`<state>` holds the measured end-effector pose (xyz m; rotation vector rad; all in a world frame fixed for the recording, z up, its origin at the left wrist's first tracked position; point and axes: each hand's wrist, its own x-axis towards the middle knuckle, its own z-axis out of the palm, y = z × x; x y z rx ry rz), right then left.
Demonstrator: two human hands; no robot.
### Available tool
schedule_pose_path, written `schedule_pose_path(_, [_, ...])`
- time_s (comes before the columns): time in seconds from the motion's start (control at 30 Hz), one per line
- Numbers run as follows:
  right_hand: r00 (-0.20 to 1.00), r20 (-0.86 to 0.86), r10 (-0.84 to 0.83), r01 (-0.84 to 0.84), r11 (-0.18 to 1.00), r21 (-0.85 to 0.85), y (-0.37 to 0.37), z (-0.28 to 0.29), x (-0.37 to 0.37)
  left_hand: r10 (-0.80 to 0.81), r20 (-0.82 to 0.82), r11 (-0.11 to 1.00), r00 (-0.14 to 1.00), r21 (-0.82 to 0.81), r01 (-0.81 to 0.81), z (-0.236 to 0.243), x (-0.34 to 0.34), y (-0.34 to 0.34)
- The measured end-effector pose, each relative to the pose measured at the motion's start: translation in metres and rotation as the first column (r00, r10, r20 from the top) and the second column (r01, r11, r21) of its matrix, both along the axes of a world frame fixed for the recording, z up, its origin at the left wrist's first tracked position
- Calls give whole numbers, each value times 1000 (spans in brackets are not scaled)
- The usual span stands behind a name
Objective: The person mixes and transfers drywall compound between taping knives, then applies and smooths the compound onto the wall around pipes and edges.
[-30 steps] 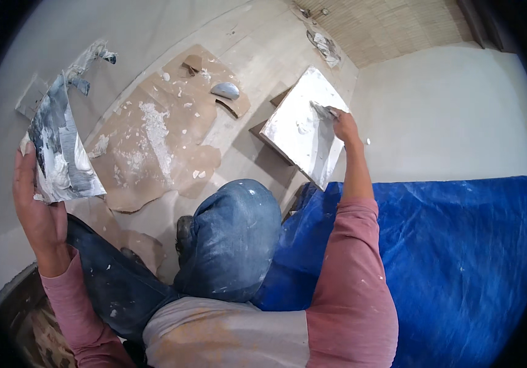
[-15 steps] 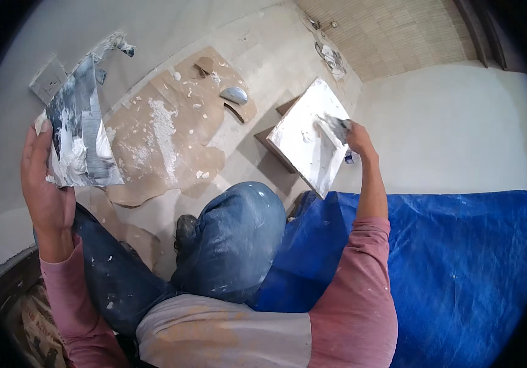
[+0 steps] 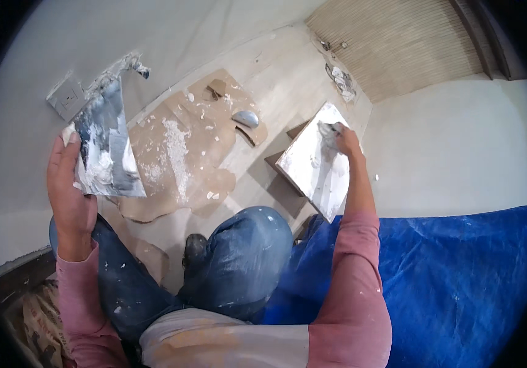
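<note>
My left hand [image 3: 66,178] grips the edge of a broad, flat metal plate [image 3: 116,116], which is smeared grey and carries a lump of white plaster [image 3: 100,168]. The plate is held up close to the wall, next to a socket. Over on the right, my right hand [image 3: 349,144] is closed around a putty knife [image 3: 332,130], mostly hidden by my fingers. Its blade lies on a tilted white board [image 3: 300,156], where grey-white paste is smeared near the far end.
Brown paper [image 3: 208,147] spattered with plaster lies along the wall, with a shiny curved metal piece [image 3: 246,118] on it. A wall socket [image 3: 66,98] and protruding wires [image 3: 138,64] are at left. A blue tarp [image 3: 453,276] spreads at right. My bent knee [image 3: 251,245] is between my arms.
My right hand has moved the putty knife toward the far end of the board, and the smear there looks different. My left hand still holds the plate. The whole view has shifted slightly.
</note>
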<state>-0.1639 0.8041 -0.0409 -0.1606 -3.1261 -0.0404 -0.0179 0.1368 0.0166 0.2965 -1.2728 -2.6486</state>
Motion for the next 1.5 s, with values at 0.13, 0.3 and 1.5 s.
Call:
schedule_pose_path(0.13, [970,112,218,-203,971,-128,-32,10,17,-69,-71,998,995,-4,69,7,-3,13])
schedule_pose_path(0.3, [940,250,231,-203,970,-134,-55,31,58,-88,-84,996,993,-37,86,16,0,15])
schedule_pose_path(1.5, [997,38,-64,67,995,-72,-8,13,134,-15,-13,1000,1000,-15,15,-2,6,-16])
